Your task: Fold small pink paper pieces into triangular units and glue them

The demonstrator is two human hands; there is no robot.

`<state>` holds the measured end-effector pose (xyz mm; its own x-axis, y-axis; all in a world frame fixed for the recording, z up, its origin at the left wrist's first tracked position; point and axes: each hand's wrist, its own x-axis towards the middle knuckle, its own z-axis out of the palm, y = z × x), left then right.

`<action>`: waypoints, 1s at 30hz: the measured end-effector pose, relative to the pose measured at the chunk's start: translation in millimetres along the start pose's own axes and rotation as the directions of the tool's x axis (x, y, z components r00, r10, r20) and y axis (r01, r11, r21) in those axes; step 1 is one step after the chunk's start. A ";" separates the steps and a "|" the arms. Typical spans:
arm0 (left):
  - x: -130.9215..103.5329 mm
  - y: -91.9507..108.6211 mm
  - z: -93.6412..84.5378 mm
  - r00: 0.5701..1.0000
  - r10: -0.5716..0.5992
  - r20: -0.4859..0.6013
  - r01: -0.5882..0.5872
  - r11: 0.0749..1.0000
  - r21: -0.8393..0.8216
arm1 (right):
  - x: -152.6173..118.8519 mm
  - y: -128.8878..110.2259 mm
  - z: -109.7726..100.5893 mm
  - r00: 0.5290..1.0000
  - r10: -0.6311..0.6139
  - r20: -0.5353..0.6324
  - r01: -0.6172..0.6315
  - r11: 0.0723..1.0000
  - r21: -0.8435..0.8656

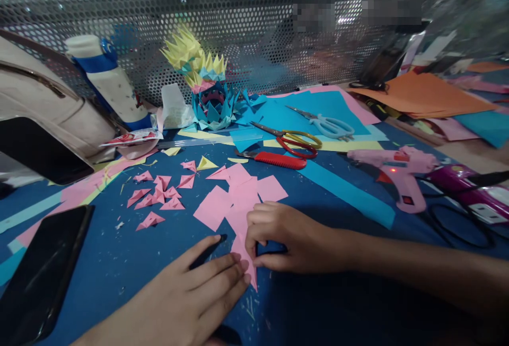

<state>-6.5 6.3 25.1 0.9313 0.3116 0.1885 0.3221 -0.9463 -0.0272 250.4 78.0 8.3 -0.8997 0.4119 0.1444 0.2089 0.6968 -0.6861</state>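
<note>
A folded pink paper piece (243,249) with a pointed lower end lies on the blue table in front of me. My left hand (199,290) rests flat with its fingers stretched out, the fingertips pressing the paper's left edge. From the right, my right hand (278,237) curls its fingers, with the thumb tip down at the paper's right edge; the fingertips partly hide it. Loose pink paper squares (213,208) overlap just beyond my hands. To the left sits a cluster of small folded pink triangles (159,192), with a yellow folded triangle (205,163) near it.
Behind lie a red-handled cutter (280,160), scissors (296,139), light-blue scissors (330,125) and blue sheets (274,113). A pink glue gun (401,168) with a lit red light is at right. Phone (47,272), bottle (115,89) and paper model (212,107) stand left and back.
</note>
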 end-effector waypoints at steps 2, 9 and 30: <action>-1.8 0.6 5.4 0.998 -0.028 -0.061 0.029 1.000 0.003 | 0.1 -0.6 -0.1 1.000 0.007 0.005 -0.007 1.000 -0.002; -6.6 0.2 18.1 0.987 -0.094 -0.128 0.087 0.994 -0.060 | 0.2 -2.4 0.0 1.000 0.019 0.009 -0.019 1.000 -0.018; -4.5 -4.3 10.6 0.989 -0.102 -0.103 0.097 0.994 -0.051 | -0.1 -1.8 1.1 1.000 0.000 -0.004 0.000 0.998 -0.056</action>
<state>-10.3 9.9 13.9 0.8713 0.3959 0.2901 0.4019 -0.9148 0.0414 249.6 76.0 8.8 -0.8983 0.4139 0.1471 0.2299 0.7283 -0.6455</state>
